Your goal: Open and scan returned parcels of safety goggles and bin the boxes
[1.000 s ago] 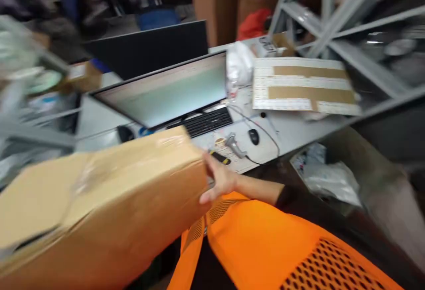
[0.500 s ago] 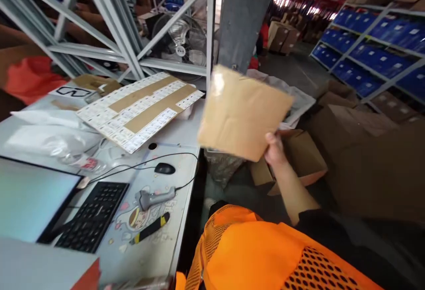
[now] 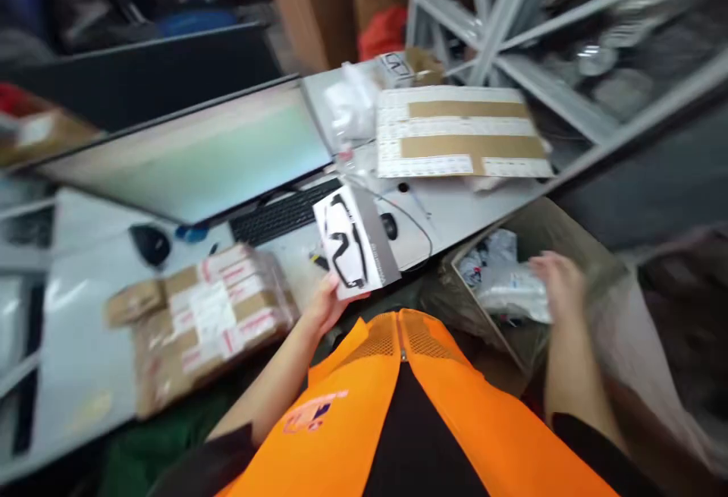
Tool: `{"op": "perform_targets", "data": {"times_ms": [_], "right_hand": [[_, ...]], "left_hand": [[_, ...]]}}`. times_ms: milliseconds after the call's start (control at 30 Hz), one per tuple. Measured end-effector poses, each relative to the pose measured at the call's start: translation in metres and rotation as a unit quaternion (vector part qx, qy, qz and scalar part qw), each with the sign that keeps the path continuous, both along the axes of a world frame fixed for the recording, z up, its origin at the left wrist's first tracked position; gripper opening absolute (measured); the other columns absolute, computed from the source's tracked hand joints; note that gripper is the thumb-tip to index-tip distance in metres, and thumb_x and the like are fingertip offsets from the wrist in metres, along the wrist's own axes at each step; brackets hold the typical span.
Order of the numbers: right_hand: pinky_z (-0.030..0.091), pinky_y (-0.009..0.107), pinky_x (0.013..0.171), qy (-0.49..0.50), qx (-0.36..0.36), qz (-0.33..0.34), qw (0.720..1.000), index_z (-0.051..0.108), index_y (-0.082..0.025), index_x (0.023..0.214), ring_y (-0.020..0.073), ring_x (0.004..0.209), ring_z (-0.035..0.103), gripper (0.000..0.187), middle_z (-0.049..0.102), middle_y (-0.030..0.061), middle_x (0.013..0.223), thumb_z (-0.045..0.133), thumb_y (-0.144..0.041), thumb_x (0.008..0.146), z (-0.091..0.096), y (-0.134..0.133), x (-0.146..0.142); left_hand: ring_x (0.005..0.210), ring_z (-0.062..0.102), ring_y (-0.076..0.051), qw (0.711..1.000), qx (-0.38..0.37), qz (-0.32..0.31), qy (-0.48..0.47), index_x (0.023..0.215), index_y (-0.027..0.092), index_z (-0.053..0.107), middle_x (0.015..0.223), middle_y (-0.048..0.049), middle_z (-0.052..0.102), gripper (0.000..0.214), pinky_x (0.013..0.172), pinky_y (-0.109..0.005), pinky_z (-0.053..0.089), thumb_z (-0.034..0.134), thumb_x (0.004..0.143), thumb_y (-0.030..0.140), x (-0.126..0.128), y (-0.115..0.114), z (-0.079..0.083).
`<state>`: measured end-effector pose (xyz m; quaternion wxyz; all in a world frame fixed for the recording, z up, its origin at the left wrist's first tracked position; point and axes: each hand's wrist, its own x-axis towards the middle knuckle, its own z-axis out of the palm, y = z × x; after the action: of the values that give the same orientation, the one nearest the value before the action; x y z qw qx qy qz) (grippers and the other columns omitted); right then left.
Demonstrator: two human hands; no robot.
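Note:
My left hand (image 3: 325, 304) is closed on the lower corner of a white and grey box (image 3: 346, 243) with a picture of black-framed glasses on its front. The box is tilted above the table edge, partly covering the keyboard (image 3: 284, 214). On the right, my right hand (image 3: 558, 278) is over an open carton (image 3: 489, 315). Its fingers are blurred but look stretched out, with nothing visible in them. Clear plastic-wrapped packets (image 3: 512, 292) lie in the carton beside these fingers; whether they touch is unclear.
A taped brown parcel (image 3: 210, 322) with labels lies at the table's left front. Behind stands a monitor (image 3: 199, 152). A cardboard sheet covered in labels (image 3: 463, 133) lies at the back right, near a metal frame (image 3: 512, 11). A mouse (image 3: 389, 225) and cable are on the table.
My view has swung left. The flat brown cardboard piece that was in my right hand is gone from it, and that hand is now over the carton. My left hand has come into view holding the glasses box.

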<state>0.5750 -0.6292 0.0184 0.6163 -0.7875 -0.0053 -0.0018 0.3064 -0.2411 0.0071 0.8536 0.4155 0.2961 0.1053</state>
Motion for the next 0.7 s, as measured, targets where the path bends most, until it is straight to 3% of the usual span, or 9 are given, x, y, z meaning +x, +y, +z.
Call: {"op": "perform_targets", "data": {"times_ms": [67, 133, 200, 267, 367, 500, 600, 667, 700], "right_hand": [[0.062, 0.051, 0.089, 0.125, 0.045, 0.168, 0.977, 0.062, -0.024, 0.131, 0.0328, 0.102, 0.076, 0.084, 0.075, 0.0177, 0.116, 0.075, -0.084, 0.074, -0.028, 0.096, -0.013], [0.062, 0.049, 0.093, 0.196, 0.071, 0.378, 0.902, 0.05, -0.026, 0.153, 0.0315, 0.111, 0.074, 0.1, 0.071, 0.0173, 0.137, 0.075, -0.084, 0.076, -0.038, 0.176, -0.043], [0.061, 0.048, 0.098, 0.23, 0.063, 0.504, 0.83, 0.037, -0.027, 0.166, 0.0309, 0.116, 0.072, 0.109, 0.07, 0.0161, 0.141, 0.076, -0.08, 0.08, -0.037, 0.233, -0.068], [0.058, 0.049, 0.105, 0.245, 0.031, 0.566, 0.787, 0.034, -0.024, 0.17, 0.0307, 0.117, 0.072, 0.108, 0.073, 0.0144, 0.135, 0.075, -0.076, 0.085, -0.032, 0.269, -0.083], [0.053, 0.048, 0.112, 0.239, -0.023, 0.614, 0.752, 0.043, -0.02, 0.166, 0.0298, 0.118, 0.071, 0.098, 0.074, 0.0131, 0.132, 0.076, -0.069, 0.088, -0.038, 0.299, -0.093], [0.052, 0.047, 0.113, 0.18, -0.088, 0.662, 0.722, 0.059, -0.019, 0.152, 0.0268, 0.117, 0.07, 0.074, 0.074, 0.0104, 0.129, 0.075, -0.058, 0.091, -0.068, 0.325, -0.096], [0.053, 0.047, 0.11, 0.095, -0.188, 0.599, 0.773, 0.062, -0.016, 0.146, 0.0271, 0.114, 0.069, 0.059, 0.076, 0.0118, 0.121, 0.065, -0.051, 0.098, -0.091, 0.344, -0.086], [0.048, 0.046, 0.115, 0.016, -0.271, 0.531, 0.803, 0.058, -0.012, 0.148, 0.0305, 0.125, 0.065, 0.057, 0.072, 0.0176, 0.132, 0.063, -0.043, 0.1, -0.103, 0.355, -0.079], [0.045, 0.046, 0.118, -0.017, -0.308, 0.509, 0.803, 0.055, -0.01, 0.151, 0.0328, 0.132, 0.061, 0.06, 0.068, 0.021, 0.14, 0.063, -0.04, 0.1, -0.109, 0.36, -0.078]], "left_hand": [[0.121, 0.074, -0.043, 0.999, -0.008, 0.036, -0.03, 0.127, 0.019, 0.071, 0.118, -0.0151, 0.082, 0.08, 0.101, -0.056, 0.064, 0.098, 0.061, 0.055, -0.004, -0.017, -0.013], [0.123, 0.073, -0.042, 0.996, -0.01, 0.072, -0.042, 0.137, 0.018, 0.068, 0.122, -0.0168, 0.081, 0.082, 0.103, -0.053, 0.063, 0.097, 0.068, 0.052, -0.015, -0.033, -0.021], [0.122, 0.074, -0.04, 0.994, -0.016, 0.099, -0.038, 0.143, 0.018, 0.064, 0.125, -0.0168, 0.08, 0.082, 0.103, -0.051, 0.063, 0.094, 0.074, 0.048, -0.029, -0.047, -0.027], [0.12, 0.075, -0.037, 0.992, -0.033, 0.118, -0.027, 0.149, 0.021, 0.059, 0.128, -0.0145, 0.079, 0.08, 0.102, -0.05, 0.063, 0.092, 0.078, 0.041, -0.041, -0.057, -0.033], [0.116, 0.077, -0.032, 0.982, -0.092, 0.164, -0.004, 0.15, 0.021, 0.058, 0.128, -0.013, 0.079, 0.066, 0.102, -0.048, 0.063, 0.082, 0.09, 0.039, -0.051, -0.061, -0.045], [0.102, 0.079, -0.03, 0.956, -0.167, 0.237, 0.04, 0.135, 0.011, 0.07, 0.12, -0.0188, 0.081, 0.054, 0.09, -0.042, 0.066, 0.067, 0.102, 0.054, -0.052, -0.058, -0.061], [0.097, 0.08, -0.03, 0.951, -0.177, 0.25, 0.047, 0.131, 0.011, 0.073, 0.122, -0.0206, 0.08, 0.057, 0.08, -0.041, 0.067, 0.064, 0.103, 0.059, -0.053, -0.058, -0.07], [0.097, 0.08, -0.029, 0.948, -0.17, 0.263, 0.048, 0.13, 0.011, 0.073, 0.122, -0.0207, 0.08, 0.055, 0.079, -0.042, 0.068, 0.063, 0.104, 0.057, -0.053, -0.058, -0.075], [0.096, 0.079, -0.029, 0.948, -0.169, 0.266, 0.051, 0.13, 0.011, 0.073, 0.121, -0.0208, 0.08, 0.054, 0.079, -0.043, 0.068, 0.062, 0.104, 0.057, -0.053, -0.058, -0.078]]}}
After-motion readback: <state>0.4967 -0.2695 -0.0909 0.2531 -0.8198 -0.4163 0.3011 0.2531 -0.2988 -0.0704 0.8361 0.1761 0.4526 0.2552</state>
